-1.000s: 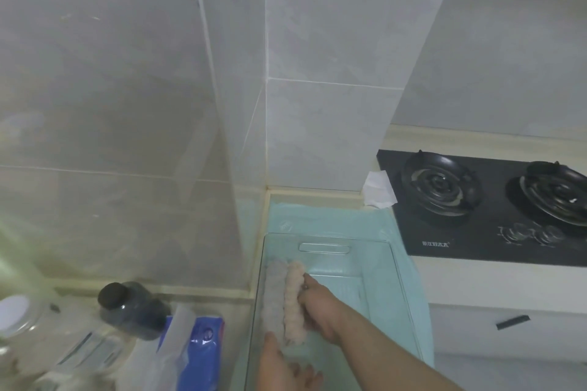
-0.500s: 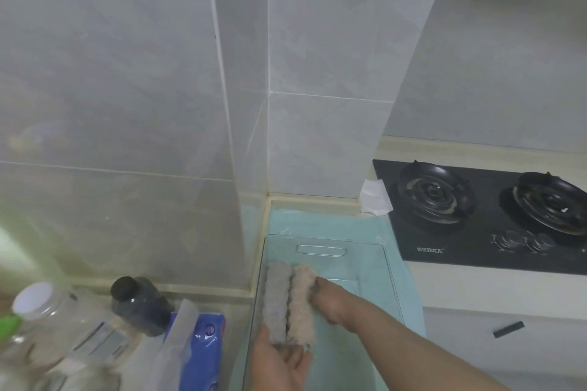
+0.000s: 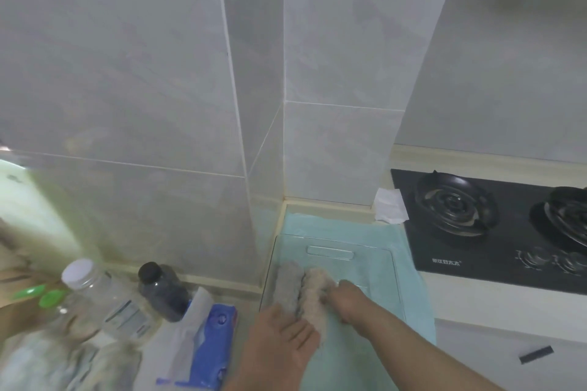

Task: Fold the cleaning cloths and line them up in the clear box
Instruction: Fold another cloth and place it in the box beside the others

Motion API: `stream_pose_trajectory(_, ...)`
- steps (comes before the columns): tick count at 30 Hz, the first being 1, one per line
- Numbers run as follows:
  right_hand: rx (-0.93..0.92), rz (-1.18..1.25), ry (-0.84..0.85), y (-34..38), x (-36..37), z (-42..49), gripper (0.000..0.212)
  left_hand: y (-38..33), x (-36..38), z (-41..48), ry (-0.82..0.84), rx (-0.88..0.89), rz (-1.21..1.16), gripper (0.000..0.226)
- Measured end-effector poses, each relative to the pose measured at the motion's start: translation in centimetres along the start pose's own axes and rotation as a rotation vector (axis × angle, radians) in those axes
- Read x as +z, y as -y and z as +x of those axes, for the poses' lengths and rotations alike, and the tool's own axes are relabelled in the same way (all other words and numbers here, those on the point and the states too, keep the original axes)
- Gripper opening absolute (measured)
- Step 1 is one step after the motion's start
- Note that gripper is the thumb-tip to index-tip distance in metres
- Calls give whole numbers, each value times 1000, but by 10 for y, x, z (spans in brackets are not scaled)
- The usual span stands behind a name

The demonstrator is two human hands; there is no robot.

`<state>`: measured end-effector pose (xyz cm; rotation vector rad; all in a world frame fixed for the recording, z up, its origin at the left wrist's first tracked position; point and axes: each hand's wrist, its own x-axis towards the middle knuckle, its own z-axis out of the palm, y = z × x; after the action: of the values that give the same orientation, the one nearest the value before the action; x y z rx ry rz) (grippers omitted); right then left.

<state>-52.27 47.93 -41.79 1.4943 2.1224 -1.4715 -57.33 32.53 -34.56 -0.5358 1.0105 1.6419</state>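
Note:
A clear box (image 3: 392, 267) stands on a light green towel (image 3: 336, 227) in the counter corner. Two folded fluffy cloths stand side by side along its left wall: a grey cloth (image 3: 287, 284) on the left and a beige cloth (image 3: 314, 290) to its right. My right hand (image 3: 347, 294) grips the far part of the beige cloth from the right. My left hand (image 3: 279, 340) lies flat on the near ends of both cloths, fingers spread. The near end of the box is hidden by my arms.
A black gas hob (image 3: 495, 225) with two burners lies to the right, a white tissue (image 3: 389, 206) at its corner. Left of the box stand a dark jar (image 3: 162, 290), a clear bottle (image 3: 95, 301) and a blue-and-white pack (image 3: 206, 340). Tiled walls close in the corner.
The view has tilted down and left. My left hand has slid forward over the near ends of the cloths. The two cloths now stand closer together against the left wall.

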Motion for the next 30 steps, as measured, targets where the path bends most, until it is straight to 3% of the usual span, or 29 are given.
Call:
stream_pose_trajectory(3, -140, 132, -56, 24, -18, -26, 45, -35, 13, -17, 83, 276, 109, 33)
stream_pose_trajectory(5, -280, 253, -79, 45, -33, -53, 42, -55, 18, -36, 107, 490, 247, 27)
stream_pose_trajectory(9, -541, 401, -53, 66, -61, -106, 29, -75, 19, -75, 31, 884, 750, 25)
stream_pose_trajectory(12, -612, 439, 2, 64, -78, -136, 25, -59, 11, -98, -97, 1014, 963, 20)
stream_pose_trajectory(21, -740, 366, 294, 13, -114, -200, 20, 69, -10, -178, -345, 1106, 600, 33)
stream_pose_trajectory(25, -757, 340, 462, -10, -102, -236, 22, 131, -31, -214, -467, 1137, 459, 17)
stream_pose_trajectory(30, -843, 193, 700, -31, -60, -297, 22, 203, -72, -283, -679, 1199, 343, 15)
